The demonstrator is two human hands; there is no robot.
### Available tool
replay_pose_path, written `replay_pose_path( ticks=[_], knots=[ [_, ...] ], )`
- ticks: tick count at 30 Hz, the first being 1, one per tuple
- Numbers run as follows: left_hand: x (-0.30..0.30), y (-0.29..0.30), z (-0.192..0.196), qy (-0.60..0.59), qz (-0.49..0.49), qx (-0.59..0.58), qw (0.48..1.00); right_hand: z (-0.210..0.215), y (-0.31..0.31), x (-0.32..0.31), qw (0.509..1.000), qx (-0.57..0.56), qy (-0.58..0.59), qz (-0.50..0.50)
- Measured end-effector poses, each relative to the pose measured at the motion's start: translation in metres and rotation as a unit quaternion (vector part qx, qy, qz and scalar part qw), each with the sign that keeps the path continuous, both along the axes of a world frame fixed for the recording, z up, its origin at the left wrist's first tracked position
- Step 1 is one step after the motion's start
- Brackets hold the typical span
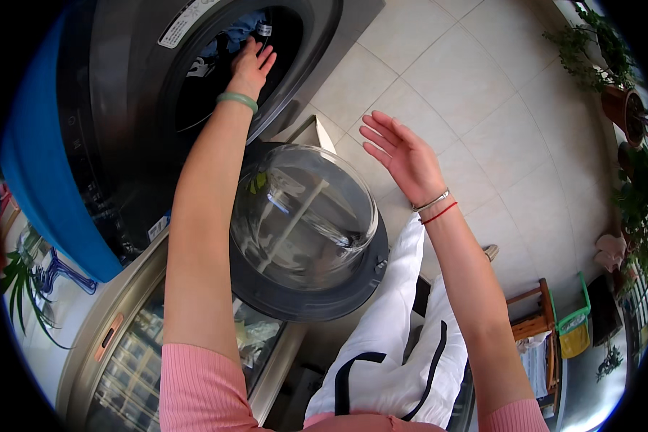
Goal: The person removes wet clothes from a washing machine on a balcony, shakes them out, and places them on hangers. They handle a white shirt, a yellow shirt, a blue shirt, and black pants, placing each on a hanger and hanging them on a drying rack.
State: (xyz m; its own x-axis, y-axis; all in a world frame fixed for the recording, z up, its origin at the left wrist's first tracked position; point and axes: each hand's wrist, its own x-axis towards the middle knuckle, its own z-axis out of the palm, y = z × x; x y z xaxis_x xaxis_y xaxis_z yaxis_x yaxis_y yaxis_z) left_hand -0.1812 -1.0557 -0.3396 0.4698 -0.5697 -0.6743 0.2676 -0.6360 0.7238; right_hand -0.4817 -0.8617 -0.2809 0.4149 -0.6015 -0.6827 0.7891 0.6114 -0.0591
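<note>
My left hand (251, 70) reaches into the round opening of a dark grey washing machine (133, 68), a green bangle on its wrist. Its fingers are apart and nothing shows in them. Just beyond the fingertips, blue clothing (239, 30) with a white tag lies in the drum; whether they touch I cannot tell. More of the laundry is lost in the drum's shadow. Out to the right, my right hand (403, 155) hangs in the air over the tiles, palm partly turned up, fingers stretched and holding nothing. Between my arms the machine's glass door (306, 223) stands swung open.
A blue cover (47, 158) lies over the machine's top. Left of my legs is a glazed metal frame (115, 338). Potted plants (621, 108) line the right side. A wooden rack (543, 331) and a green-and-yellow item (574, 327) stand at lower right, beyond the tiled floor (475, 86).
</note>
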Motion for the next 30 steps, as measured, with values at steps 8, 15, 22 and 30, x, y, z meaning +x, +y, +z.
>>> replay_pose_path(
  ticks=[8, 15, 22, 30],
  knots=[
    [0.035, -0.079, -0.044, -0.001, 0.007, 0.003, 1.0, -0.031, 0.008, -0.019, 0.998, 0.038, 0.047, 0.016],
    [0.012, -0.006, 0.005, -0.241, -0.115, -0.161, 0.95, -0.007, -0.004, -0.015, 0.995, 0.01, 0.078, 0.056],
    [-0.137, 0.174, 0.223, -0.054, -0.28, -0.172, 0.943, 0.055, -0.022, 0.014, 0.838, -0.282, 0.441, 0.15],
    [-0.176, 0.233, 0.338, 0.046, -0.102, -0.201, 0.973, 0.207, 0.023, -0.07, 0.821, -0.316, 0.461, 0.117]
  ],
)
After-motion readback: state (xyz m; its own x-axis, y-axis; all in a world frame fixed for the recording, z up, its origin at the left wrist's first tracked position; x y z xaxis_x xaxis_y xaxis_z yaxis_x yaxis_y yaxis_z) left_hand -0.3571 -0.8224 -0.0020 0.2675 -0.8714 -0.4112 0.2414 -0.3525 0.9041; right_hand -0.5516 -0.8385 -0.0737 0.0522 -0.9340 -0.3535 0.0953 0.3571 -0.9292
